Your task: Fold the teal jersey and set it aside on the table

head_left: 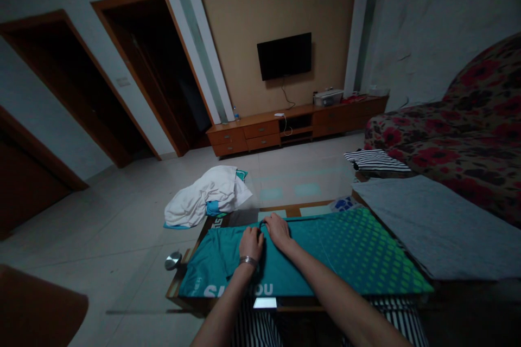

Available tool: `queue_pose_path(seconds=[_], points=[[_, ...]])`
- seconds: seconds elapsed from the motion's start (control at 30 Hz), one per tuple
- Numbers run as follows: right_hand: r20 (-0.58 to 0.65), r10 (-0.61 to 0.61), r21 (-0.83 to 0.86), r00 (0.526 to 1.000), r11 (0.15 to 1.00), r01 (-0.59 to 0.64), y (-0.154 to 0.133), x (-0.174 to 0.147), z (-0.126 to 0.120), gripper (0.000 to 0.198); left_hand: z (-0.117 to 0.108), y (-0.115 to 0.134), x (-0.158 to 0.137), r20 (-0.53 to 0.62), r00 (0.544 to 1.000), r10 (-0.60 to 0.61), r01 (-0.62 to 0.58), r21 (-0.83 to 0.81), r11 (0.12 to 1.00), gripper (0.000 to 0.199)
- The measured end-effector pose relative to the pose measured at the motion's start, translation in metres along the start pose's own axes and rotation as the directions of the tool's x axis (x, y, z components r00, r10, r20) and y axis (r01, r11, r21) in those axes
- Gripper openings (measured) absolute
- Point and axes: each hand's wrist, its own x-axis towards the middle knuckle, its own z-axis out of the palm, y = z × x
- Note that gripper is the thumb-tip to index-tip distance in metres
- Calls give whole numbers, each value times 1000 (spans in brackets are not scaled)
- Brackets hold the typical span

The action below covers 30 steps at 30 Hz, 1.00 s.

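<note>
A teal sports shirt (317,255) with white lettering and a green dotted pattern lies flat, folded lengthwise, across a low table. My left hand (251,244), with a bracelet on its wrist, is closed on the cloth near the shirt's far edge. Right beside it, my right hand (277,230) pinches the same far edge, its fingers curled around a bunched bit of fabric. Part of the gripped cloth is hidden under my fingers.
A grey cloth (443,222) is spread to the right, with a striped folded garment (378,160) behind it. White and blue clothes (207,195) are heaped beyond the left corner of the table (179,287). A floral sofa (459,119) stands at right, a TV cabinet (260,133) at the wall.
</note>
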Motion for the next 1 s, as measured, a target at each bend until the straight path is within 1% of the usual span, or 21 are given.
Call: queue_pose_path(seconds=[0.07,0.1,0.2,0.3,0.47,0.57,0.7,0.87,0.9,1.0], points=[[-31,43,37,999,998,-41,0,-1,1,28,-1,2,-4,-12,1000,13,-13,14,1000,32],[-49,36,48,998,998,-34,0,-3,1,27,-2,3,-5,-15,1000,12,-11,19,1000,35],[-70,-74,54,995,996,78,0,-11,1,27,0,5,-2,-9,999,-31,31,-41,999,30],[-37,-152,40,988,987,153,0,-18,1,27,3,1,6,-16,997,-76,73,-137,988,31],[-23,-178,-10,984,984,178,1,-17,2,28,-1,-12,21,-88,983,-162,139,-218,966,27],[-25,-171,-15,985,985,171,1,-13,6,29,-7,-19,28,-123,977,-176,141,-248,958,26],[-41,-138,-14,990,990,138,0,-9,9,31,-11,-22,30,-103,990,-100,70,-258,963,23],[-6,-49,24,999,998,49,-3,1,3,31,-4,-16,19,-5,1000,31,-31,-233,972,17],[7,-25,37,1000,999,25,-4,4,1,31,-3,-13,15,15,998,54,-49,-218,975,18],[33,26,53,999,998,-28,-5,11,-3,30,-2,-8,5,67,992,111,-102,-126,987,31]])
